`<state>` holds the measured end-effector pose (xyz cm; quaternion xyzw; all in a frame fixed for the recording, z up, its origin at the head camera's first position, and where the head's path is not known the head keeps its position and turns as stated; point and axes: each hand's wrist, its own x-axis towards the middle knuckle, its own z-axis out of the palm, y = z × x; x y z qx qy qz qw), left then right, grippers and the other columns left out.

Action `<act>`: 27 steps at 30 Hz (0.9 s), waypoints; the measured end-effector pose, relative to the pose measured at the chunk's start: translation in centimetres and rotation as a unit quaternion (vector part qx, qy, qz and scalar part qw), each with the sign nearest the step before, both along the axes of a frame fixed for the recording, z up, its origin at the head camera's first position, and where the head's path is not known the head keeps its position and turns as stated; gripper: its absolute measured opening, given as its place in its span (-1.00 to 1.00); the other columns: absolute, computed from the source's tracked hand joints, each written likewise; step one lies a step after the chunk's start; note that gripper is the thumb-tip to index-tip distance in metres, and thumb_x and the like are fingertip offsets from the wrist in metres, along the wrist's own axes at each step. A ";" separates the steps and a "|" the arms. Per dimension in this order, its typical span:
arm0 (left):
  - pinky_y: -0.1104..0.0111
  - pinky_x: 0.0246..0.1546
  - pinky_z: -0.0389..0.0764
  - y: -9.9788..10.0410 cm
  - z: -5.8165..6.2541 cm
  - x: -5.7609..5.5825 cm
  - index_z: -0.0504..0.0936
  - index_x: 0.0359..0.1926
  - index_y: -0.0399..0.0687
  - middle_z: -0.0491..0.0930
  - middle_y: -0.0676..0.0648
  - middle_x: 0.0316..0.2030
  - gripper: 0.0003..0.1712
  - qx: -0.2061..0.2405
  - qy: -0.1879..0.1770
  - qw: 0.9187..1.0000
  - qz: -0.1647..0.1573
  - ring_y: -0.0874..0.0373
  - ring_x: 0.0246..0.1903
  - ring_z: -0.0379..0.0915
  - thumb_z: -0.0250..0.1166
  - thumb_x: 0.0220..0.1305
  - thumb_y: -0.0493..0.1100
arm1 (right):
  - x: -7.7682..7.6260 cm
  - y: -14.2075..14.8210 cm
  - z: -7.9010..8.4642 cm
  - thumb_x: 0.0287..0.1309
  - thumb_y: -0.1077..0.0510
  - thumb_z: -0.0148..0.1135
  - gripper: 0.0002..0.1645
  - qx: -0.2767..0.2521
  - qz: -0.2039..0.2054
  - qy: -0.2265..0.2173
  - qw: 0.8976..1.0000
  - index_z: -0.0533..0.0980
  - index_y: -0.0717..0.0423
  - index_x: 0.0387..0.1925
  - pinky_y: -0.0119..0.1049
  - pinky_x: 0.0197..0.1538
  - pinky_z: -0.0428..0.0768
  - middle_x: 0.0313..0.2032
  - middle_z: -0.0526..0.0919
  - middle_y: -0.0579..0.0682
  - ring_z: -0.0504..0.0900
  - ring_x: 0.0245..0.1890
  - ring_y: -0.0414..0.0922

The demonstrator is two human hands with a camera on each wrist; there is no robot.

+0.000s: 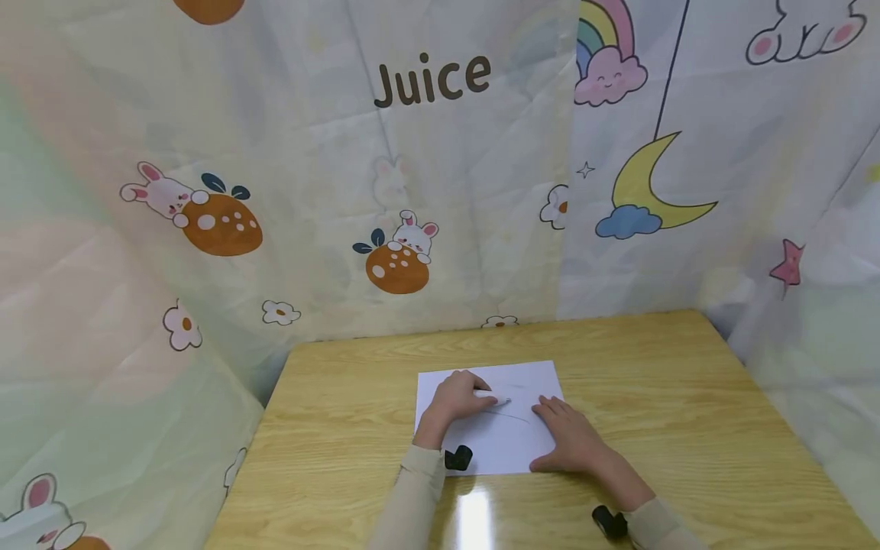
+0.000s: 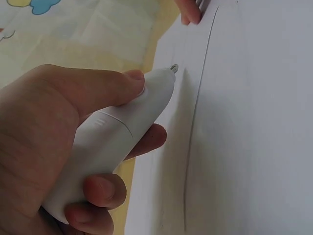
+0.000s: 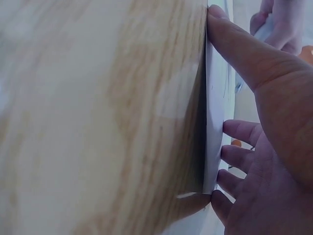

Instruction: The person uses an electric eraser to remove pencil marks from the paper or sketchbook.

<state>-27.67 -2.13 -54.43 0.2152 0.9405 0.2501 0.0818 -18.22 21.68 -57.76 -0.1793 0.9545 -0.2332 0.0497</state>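
Note:
A sheet of white paper lies on the wooden table, with thin curved pencil lines across it. My left hand grips a thick white electric eraser, fingers wrapped round the body and thumb on its button. Its small metal-ringed tip points toward the sheet's right half, close over the paper beside a line. My right hand rests on the paper's right side, fingers spread and thumb at the near edge. In the right wrist view its fingertips touch the sheet near its edge.
The wooden table extends round the paper on all sides. A printed cloth hangs behind and beside it. Black wrist devices sit by both sleeves. Bright light reflects off the table's near side.

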 end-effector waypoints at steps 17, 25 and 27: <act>0.32 -0.31 0.55 -8.2 -0.5 3.7 0.79 -0.22 0.03 0.70 0.09 -0.25 -0.70 0.011 0.042 0.997 0.056 0.20 -0.25 0.59 0.41 0.13 0.09 | -0.2 0.2 -0.5 -0.31 -0.40 0.51 0.23 -0.005 0.015 0.021 1.000 0.36 0.28 0.28 0.26 0.25 0.18 0.32 0.27 0.33 0.17 0.33 0.34; 0.27 -0.29 0.55 -10.3 -0.9 5.4 0.79 -0.20 0.05 0.70 0.08 -0.21 -0.69 0.015 0.034 0.994 0.105 0.18 -0.23 0.58 0.40 0.15 0.12 | -0.2 0.1 -0.1 -0.29 -0.43 0.48 0.25 -0.006 0.015 0.015 1.000 0.34 0.29 0.29 0.26 0.26 0.15 0.33 0.25 0.36 0.15 0.33 0.35; 0.27 -0.29 0.55 -10.5 -1.0 5.6 0.79 -0.20 0.06 0.70 0.09 -0.22 -0.69 0.014 0.039 0.993 0.109 0.19 -0.24 0.58 0.40 0.14 0.12 | -0.2 0.0 0.1 -0.28 -0.43 0.48 0.24 -0.005 0.017 0.016 1.000 0.34 0.29 0.30 0.27 0.26 0.14 0.33 0.25 0.36 0.15 0.33 0.35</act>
